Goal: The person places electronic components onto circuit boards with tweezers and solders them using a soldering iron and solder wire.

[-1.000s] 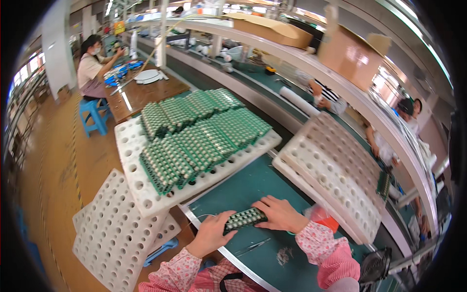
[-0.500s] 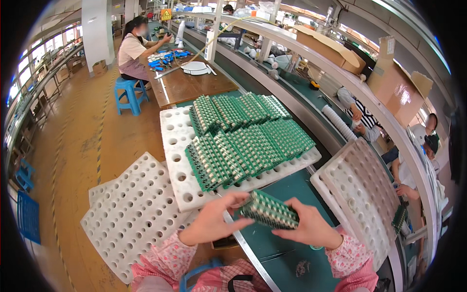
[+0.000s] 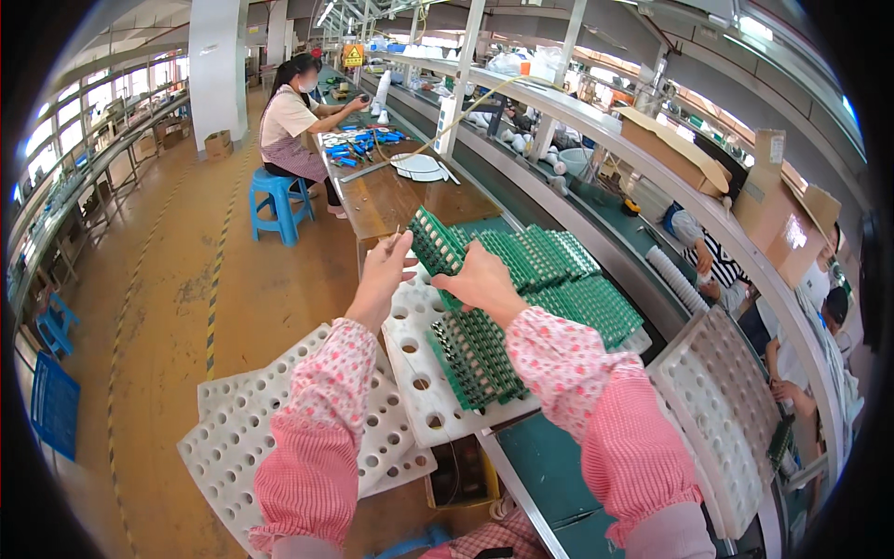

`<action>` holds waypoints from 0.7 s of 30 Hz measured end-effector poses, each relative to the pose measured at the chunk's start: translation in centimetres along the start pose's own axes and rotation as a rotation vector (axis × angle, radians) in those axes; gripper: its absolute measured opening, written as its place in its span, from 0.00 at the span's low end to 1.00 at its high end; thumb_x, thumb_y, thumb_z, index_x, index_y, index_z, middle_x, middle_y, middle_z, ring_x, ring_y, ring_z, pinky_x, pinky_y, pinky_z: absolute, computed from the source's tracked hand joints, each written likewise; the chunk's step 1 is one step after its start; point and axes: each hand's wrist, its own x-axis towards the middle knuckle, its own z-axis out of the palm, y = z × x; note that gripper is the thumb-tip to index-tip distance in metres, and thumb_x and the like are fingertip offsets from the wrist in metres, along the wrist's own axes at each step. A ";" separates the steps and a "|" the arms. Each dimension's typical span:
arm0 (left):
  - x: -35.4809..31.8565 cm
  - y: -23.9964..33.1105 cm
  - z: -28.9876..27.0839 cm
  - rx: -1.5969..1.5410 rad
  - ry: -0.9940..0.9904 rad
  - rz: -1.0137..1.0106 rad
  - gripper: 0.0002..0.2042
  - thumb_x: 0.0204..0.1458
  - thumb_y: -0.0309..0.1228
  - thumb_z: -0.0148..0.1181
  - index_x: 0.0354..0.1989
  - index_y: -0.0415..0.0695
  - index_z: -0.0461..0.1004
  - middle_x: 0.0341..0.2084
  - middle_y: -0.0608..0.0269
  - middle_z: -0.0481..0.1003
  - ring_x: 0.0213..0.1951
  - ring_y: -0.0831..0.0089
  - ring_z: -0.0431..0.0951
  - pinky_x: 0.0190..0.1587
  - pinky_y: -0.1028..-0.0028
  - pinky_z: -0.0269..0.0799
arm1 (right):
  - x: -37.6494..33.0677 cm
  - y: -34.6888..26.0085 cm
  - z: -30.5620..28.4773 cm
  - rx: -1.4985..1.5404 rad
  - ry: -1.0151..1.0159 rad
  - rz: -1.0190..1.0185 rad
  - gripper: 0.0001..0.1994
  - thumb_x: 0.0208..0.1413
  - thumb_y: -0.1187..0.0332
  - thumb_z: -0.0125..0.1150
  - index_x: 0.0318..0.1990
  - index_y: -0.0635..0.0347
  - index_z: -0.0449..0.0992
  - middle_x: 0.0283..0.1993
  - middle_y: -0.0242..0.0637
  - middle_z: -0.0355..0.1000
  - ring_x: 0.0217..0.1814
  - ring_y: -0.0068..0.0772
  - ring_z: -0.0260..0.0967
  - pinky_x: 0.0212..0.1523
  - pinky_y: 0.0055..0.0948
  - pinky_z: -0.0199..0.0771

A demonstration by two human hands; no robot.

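A small stack of green circuit boards (image 3: 436,240) stands at the far left end of the rows of similar boards (image 3: 582,307) on a white foam tray (image 3: 424,410). My right hand (image 3: 480,281) grips the stack's near end, thumb on the left and fingers on the right. Beside its left edge, my left hand (image 3: 377,279) has its fingers apart; whether a fingertip touches the boards is hard to see. Both arms reach forward over the near part of the tray in pink sleeves.
Perforated foam sheets (image 3: 307,410) lie low on the left, and another foam tray (image 3: 717,410) leans at the right. Beyond the boards is a brown table (image 3: 391,205) with blue parts (image 3: 358,144). A person sits there on a blue stool (image 3: 279,205); others work across the conveyor.
Both hands have moved forward from the near edge to the tray's far left, bringing the stack of circuit boards. My left hand has loosened off the stack. The view has shifted.
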 end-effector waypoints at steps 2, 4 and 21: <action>1.9 -2.0 -0.1 0.040 0.032 -0.028 0.34 0.61 0.51 0.58 0.64 0.33 0.63 0.53 0.55 0.74 0.49 0.70 0.75 0.47 0.71 0.73 | 1.4 -0.2 2.3 -0.151 0.067 0.002 0.36 0.43 0.53 0.73 0.51 0.75 0.65 0.44 0.58 0.77 0.45 0.54 0.79 0.45 0.45 0.79; 3.7 -3.8 -0.2 0.157 0.032 -0.039 0.40 0.57 0.56 0.60 0.65 0.31 0.62 0.55 0.48 0.73 0.53 0.59 0.76 0.52 0.66 0.73 | 1.6 -0.6 4.2 -0.240 0.117 -0.033 0.36 0.44 0.52 0.72 0.49 0.76 0.65 0.41 0.57 0.78 0.43 0.54 0.79 0.45 0.45 0.79; 4.1 -8.1 4.6 0.596 0.406 0.146 0.38 0.56 0.47 0.62 0.67 0.30 0.59 0.62 0.38 0.66 0.64 0.51 0.67 0.65 0.61 0.60 | -1.0 2.1 4.0 -0.710 0.225 -0.334 0.33 0.47 0.50 0.71 0.55 0.64 0.71 0.55 0.40 0.69 0.64 0.45 0.61 0.61 0.52 0.60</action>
